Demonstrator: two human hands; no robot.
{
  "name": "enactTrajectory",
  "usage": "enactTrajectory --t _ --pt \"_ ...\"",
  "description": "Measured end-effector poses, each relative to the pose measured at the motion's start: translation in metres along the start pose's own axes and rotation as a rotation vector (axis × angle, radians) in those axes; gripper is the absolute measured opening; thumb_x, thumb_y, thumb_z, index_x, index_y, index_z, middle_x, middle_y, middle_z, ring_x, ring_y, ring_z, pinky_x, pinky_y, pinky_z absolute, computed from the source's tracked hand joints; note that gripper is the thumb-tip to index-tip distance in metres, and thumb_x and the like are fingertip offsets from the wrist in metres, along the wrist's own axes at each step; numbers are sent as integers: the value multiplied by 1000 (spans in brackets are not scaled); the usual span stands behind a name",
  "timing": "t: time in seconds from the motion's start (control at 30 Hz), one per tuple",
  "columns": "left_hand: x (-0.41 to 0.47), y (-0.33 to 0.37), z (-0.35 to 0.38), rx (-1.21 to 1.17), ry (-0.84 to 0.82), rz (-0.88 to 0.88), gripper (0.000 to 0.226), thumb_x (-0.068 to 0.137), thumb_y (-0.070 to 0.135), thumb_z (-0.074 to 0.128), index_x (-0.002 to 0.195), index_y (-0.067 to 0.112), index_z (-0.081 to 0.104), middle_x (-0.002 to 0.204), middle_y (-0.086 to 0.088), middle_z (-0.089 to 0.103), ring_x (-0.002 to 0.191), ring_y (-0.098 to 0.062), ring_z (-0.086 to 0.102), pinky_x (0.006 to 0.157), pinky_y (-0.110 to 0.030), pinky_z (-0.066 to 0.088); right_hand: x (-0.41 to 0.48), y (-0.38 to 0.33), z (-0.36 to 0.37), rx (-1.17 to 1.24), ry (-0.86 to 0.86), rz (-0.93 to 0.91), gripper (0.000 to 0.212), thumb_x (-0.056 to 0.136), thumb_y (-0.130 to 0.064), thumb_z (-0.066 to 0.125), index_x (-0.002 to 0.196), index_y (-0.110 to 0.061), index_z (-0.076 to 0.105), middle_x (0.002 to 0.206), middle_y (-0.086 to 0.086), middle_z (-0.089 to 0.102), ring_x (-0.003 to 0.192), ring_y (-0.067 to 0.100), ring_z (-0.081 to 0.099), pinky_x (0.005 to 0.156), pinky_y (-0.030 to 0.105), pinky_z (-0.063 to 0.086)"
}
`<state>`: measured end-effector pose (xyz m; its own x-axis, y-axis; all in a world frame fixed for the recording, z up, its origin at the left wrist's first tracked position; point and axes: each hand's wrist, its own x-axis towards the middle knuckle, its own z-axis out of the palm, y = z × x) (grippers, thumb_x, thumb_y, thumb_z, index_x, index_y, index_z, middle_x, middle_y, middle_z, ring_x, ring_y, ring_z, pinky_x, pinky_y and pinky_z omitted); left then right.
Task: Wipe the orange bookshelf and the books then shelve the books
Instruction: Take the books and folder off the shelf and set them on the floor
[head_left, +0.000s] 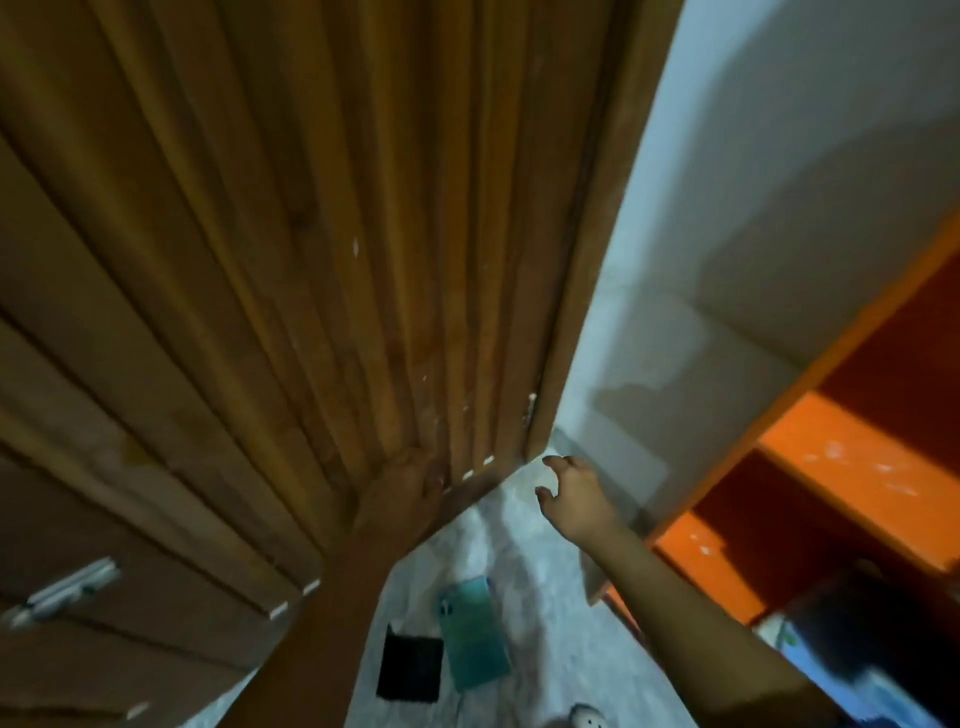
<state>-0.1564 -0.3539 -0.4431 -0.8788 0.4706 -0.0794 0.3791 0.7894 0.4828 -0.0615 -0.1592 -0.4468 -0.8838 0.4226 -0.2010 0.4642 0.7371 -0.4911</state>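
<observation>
The fingers (551, 462) of the right hand (574, 496) are loosely curled with the thumb apart from them; they grasp nothing and hang just beside the foot of the wooden door frame (597, 260), above the floor. The left hand (402, 491) lies flat with straight fingers against the lower edge of the brown panelled door (311, 234); it grips nothing, though blur hides the fingertips. Both bare forearms run back towards the bottom of the view.

Below the hands the floor (540, 597) is pale, mottled tile. On it, between the two arms, a teal phone (470, 631) lies just beside a flat black square (410, 667). A metal handle (62, 592) sits on the door at far left.

Right of the frame stands a pale blue-white wall (753, 182). The orange bookshelf (852, 467) stands against it at the right edge, near the right arm, its bright shelves flecked with white marks and its recesses dark red. A dark and blue shape (831, 691) at its foot is too blurred to name
</observation>
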Motion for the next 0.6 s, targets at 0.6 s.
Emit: enactTrajectory --t 0.6 --pt "-73 258 50 -236 -491 625 41 89 16 59 127 5 51 126 -13 53 119 -27 51 96 -27 36 -282 130 -205 215 788 687 40 92 -17 55 130 -6 48 125 20 53 115 32 51 94 39 41"
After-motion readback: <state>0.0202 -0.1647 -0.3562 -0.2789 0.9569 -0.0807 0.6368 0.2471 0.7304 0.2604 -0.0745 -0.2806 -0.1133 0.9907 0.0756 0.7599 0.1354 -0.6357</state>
